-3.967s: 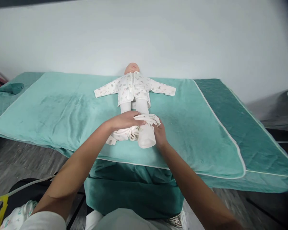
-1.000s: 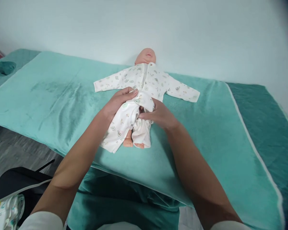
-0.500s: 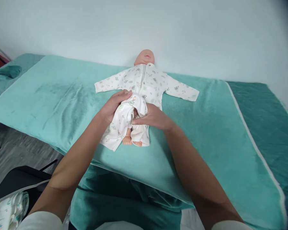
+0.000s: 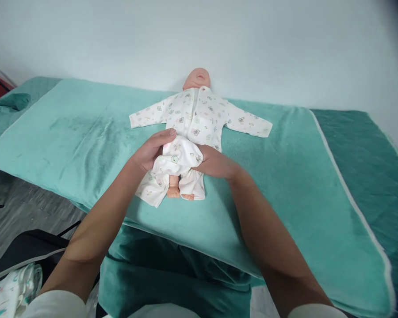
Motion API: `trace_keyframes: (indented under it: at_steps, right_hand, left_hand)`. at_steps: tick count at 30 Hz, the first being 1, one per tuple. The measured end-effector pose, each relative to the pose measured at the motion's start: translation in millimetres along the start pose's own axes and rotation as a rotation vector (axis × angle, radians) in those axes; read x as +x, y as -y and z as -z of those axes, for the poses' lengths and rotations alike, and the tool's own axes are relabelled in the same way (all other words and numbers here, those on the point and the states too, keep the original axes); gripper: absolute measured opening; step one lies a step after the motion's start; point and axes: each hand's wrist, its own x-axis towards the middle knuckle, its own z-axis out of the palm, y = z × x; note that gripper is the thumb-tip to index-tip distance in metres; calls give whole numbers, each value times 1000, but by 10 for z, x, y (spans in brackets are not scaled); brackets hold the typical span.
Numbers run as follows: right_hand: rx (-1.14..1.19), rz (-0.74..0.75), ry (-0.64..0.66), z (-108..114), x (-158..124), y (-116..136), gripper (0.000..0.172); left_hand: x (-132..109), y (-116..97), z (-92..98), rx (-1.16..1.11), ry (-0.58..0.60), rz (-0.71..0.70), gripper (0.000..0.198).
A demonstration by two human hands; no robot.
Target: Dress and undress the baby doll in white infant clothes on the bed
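Observation:
A baby doll (image 4: 197, 78) lies on its back, its head by the wall, dressed in a white printed top (image 4: 204, 115) with both sleeves spread out. White printed baby pants (image 4: 177, 154) are bunched over its lower body. My left hand (image 4: 152, 148) grips the cloth at the left, thumb on top. From the right, my right hand (image 4: 215, 161) is closed on the same pants, its fingertips hidden in the folds. One bare foot (image 4: 173, 191) shows below the cloth. The other foot (image 4: 187, 197) pokes out of a pant leg. The left pant leg lies flat beside them.
A green plush cover (image 4: 272, 194) spreads over the long table against a white wall (image 4: 252, 48). At the lower left stands a black chair (image 4: 26, 247) with folded printed cloth (image 4: 15, 287) in a clear bag. Darker green fabric (image 4: 172, 274) hangs at the front.
The bunched pants now drape lower across the doll's legs, and the gap that showed between the folds is covered. My right fingers have slid further under the cloth.

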Motion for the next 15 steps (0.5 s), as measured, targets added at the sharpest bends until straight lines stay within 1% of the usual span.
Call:
trace_keyframes:
  at_steps: [2,4,7,9,11,13,15]
  right_hand:
    - [45,-7,-2,-16,-7,-47,35]
    - [123,2,-36,-42,-6,-127,41]
    - [255,78,-121,-71,12,-219,53]
    - [280,122,-133,-77,24,-204,56]
    - [207,98,-89,-76,28,-126,52]
    - [75,54,-53,-66,22,-33,46]
    - [-19,46,-26,-44,9,24,43]
  left_hand:
    - [-10,-23,4,24,5,-8,38]
    - [-9,-37,13,21,-10,-40,38]
    - [6,-35,9,-17,-40,-113,38]
    - [20,-19,-4,-28,-53,-131,37]
    - [33,5,-13,-22,-74,-125,35]
    - [45,31,-11,-21,-105,-125,34]
    - [51,56,-10,-27,-138,-131,35]
